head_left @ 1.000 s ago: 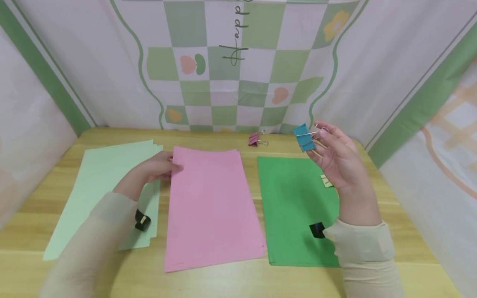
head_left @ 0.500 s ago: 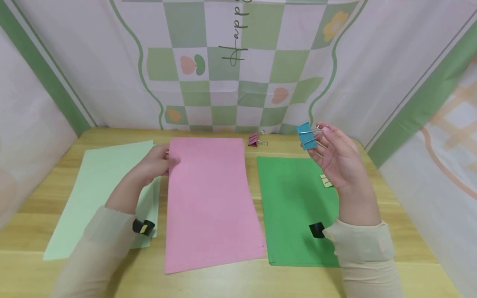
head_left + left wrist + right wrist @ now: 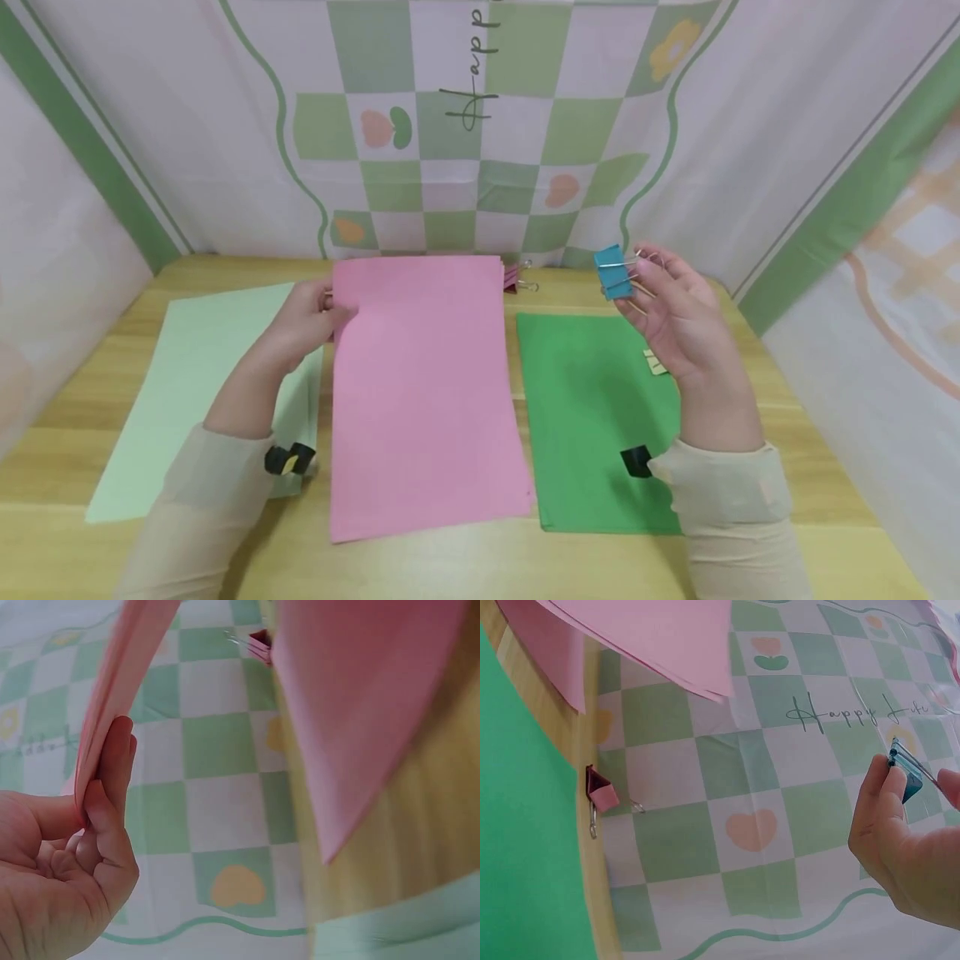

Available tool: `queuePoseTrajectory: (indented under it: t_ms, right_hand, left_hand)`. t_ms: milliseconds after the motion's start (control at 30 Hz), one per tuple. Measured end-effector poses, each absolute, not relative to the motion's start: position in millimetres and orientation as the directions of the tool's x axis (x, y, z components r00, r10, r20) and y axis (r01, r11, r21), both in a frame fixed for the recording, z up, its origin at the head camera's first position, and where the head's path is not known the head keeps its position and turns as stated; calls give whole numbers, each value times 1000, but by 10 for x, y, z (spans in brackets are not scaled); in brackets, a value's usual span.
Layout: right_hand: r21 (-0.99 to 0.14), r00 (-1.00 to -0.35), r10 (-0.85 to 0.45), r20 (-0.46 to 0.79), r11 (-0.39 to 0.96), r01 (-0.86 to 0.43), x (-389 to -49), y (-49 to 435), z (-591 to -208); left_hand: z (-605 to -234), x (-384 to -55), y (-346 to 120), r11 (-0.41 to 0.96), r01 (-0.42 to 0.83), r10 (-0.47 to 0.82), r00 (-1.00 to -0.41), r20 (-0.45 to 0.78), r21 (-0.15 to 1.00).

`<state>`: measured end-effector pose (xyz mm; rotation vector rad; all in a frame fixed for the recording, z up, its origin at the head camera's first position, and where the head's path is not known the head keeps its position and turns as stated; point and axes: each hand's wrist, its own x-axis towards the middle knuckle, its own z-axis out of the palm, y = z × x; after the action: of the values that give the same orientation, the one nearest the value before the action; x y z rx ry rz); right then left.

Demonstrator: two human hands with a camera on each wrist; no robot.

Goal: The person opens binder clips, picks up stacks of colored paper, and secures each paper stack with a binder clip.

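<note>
Head view, pale green sheets (image 3: 198, 367): flat on the table (image 3: 427, 571).
Left hand (image 3: 303, 322): pinching the left edge of the pink sheets (image 3: 420, 392).
Pink sheets: at centre, far end above the table.
Pink binder clip (image 3: 519, 277): near the table's far edge, partly hidden by the pink sheets.
Green sheets (image 3: 585, 400): flat on the table, right of the pink ones.
Right hand (image 3: 681, 308): gripping the blue binder clip (image 3: 612, 273) by its wire handles, off the table.

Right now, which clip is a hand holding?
The blue clip, pinched by the right hand; the pink clip and pale yellow clip aren't held.
</note>
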<state>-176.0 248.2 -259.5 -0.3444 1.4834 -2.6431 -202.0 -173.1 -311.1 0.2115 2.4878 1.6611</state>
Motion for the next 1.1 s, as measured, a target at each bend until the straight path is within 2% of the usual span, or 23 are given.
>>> queuePoseTrajectory:
  t_ms: [567, 833, 1100]
  right_hand:
    - [-852, -965, -221, 138, -524, -2, -1774, 2438, -2628]
    - [-863, -951, -268, 153, -505, 3, -1785, 2380, -2666]
    - [-849, -937, -289, 197, -528, -15, -1756, 2364, -2661]
  left_hand:
    - [-2904, -1835, -1562, 239, 114, 125, -988, 86, 964]
    - [-2795, -1759, -1569, 248, 129, 98, -989, 107, 960]
    - [-2624, -1698, -1545, 216, 211, 119, -975, 189, 953]
